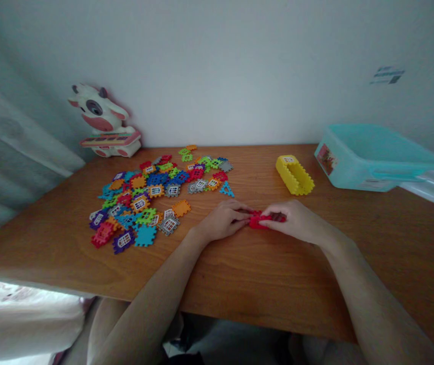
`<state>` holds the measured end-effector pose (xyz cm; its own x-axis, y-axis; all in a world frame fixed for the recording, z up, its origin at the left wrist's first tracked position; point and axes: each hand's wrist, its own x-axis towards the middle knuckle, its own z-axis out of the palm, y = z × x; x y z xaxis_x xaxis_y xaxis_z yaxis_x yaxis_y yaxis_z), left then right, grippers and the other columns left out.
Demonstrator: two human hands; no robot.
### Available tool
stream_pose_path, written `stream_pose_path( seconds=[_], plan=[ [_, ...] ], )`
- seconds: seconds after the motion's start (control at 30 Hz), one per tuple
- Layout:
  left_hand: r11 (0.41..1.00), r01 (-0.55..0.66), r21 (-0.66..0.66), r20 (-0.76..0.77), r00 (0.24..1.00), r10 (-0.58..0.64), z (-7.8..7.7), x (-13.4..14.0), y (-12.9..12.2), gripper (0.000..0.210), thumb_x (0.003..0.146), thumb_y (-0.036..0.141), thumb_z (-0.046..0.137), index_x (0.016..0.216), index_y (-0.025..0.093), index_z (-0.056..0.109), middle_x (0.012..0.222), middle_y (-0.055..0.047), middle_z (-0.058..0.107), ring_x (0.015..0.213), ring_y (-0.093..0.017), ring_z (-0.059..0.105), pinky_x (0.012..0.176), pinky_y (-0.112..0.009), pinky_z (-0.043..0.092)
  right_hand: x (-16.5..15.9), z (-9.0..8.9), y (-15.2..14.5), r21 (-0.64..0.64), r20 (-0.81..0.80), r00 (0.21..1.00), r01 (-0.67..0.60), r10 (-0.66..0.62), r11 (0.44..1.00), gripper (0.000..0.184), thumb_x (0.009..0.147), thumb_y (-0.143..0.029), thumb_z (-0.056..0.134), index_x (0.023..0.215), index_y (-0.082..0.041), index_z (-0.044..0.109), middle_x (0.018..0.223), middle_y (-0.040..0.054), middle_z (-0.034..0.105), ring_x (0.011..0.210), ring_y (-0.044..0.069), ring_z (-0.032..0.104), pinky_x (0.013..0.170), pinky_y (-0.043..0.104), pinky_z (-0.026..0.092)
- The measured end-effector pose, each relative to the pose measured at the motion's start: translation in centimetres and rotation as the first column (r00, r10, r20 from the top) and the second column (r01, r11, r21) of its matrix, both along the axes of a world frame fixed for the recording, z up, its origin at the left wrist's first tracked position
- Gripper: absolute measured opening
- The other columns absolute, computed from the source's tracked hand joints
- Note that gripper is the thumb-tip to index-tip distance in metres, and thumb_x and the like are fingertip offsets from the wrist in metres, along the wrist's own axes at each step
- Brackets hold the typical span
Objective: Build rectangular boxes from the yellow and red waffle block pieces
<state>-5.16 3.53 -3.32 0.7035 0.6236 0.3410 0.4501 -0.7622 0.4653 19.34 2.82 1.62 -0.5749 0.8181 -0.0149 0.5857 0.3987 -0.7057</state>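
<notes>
Both hands meet over red interlocking building pieces low on the wooden table. My left hand has its fingertips closed on the left end of the red pieces. From the right, my right hand grips them between thumb and fingers and covers part of them. How the red pieces fit together is partly hidden. Beyond my right hand lies a yellow assembled block, hollow and open at the top, with a white window at its far end.
Left of my hands spreads a heap of colourful notched tiles, some with window frames. A cow-shaped toy keyboard stands at the back left by the curtain. A turquoise plastic bin sits at the right. The wall rises behind the table.
</notes>
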Motion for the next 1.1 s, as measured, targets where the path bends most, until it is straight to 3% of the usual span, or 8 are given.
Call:
stream_pose_path(
  seconds=[0.43,0.53,0.6,0.7,0.87,1.1],
  plan=[
    [1.0,-0.001,0.015,-0.018,1.0,0.001,0.5,-0.1,-0.4,0.029,0.098,0.025,0.053,0.118,0.024,0.074,0.126,-0.008,0.071,0.115,-0.023,0.066,0.106,-0.039,0.048,-0.2,-0.1,-0.2,-0.01,-0.005,1.0,0.005,-0.005,1.0,0.026,0.088,-0.049,0.063,0.088,-0.027,0.076,0.085,0.0034,0.078,0.071,0.021,0.066,0.067,0.033,0.048],
    [1.0,0.004,0.022,-0.044,0.999,-0.003,1.1,-0.1,-0.9,0.033,0.09,0.025,0.061,0.122,0.022,0.072,0.13,-0.008,0.07,0.118,-0.025,0.064,0.109,-0.042,0.045,-0.2,-0.1,-0.1,-0.016,0.016,1.0,-0.022,0.022,1.0,0.024,0.087,-0.047,0.063,0.09,-0.027,0.077,0.088,0.0032,0.078,0.074,0.022,0.067,0.068,0.033,0.048],
    [1.0,-0.015,0.025,-0.047,0.999,0.016,1.2,0.1,-1.2,0.037,0.087,0.034,0.069,0.122,0.022,0.072,0.13,-0.008,0.07,0.118,-0.027,0.064,0.109,-0.043,0.045,-0.2,-0.2,0.0,-0.017,0.038,0.998,-0.049,0.05,0.999,0.022,0.087,-0.045,0.065,0.091,-0.027,0.077,0.089,0.0035,0.078,0.075,0.022,0.067,0.069,0.033,0.048],
    [0.997,-0.059,0.044,-0.041,0.997,0.06,1.1,0.5,-1.4,0.033,0.09,0.046,0.068,0.113,0.023,0.075,0.125,-0.007,0.072,0.116,-0.026,0.065,0.104,-0.041,0.047,-0.4,-0.6,0.1,0.037,0.075,0.994,-0.081,0.079,0.996,0.018,0.087,-0.04,0.065,0.089,-0.025,0.076,0.09,0.0052,0.077,0.078,0.023,0.067,0.071,0.034,0.047],
    [0.994,-0.075,0.081,-0.032,0.996,0.078,0.6,0.8,-1.1,0.024,0.093,0.041,0.066,0.097,0.021,0.077,0.12,-0.007,0.074,0.11,-0.025,0.068,0.099,-0.039,0.048,-0.6,-1.0,0.3,0.085,0.089,0.993,-0.082,0.074,0.993,0.013,0.087,-0.034,0.065,0.084,-0.025,0.074,0.09,0.0056,0.076,0.08,0.024,0.067,0.073,0.034,0.046],
    [0.994,-0.092,0.057,-0.024,0.995,0.093,0.4,0.7,-0.8,0.023,0.094,0.039,0.064,0.103,0.022,0.076,0.118,-0.006,0.075,0.108,-0.024,0.069,0.099,-0.037,0.048,-0.3,-1.7,0.4,0.068,0.047,0.999,-0.028,0.025,0.997,0.015,0.085,-0.029,0.066,0.097,-0.024,0.074,0.095,0.0045,0.078,0.081,0.022,0.069,0.074,0.032,0.05]
  ],
)
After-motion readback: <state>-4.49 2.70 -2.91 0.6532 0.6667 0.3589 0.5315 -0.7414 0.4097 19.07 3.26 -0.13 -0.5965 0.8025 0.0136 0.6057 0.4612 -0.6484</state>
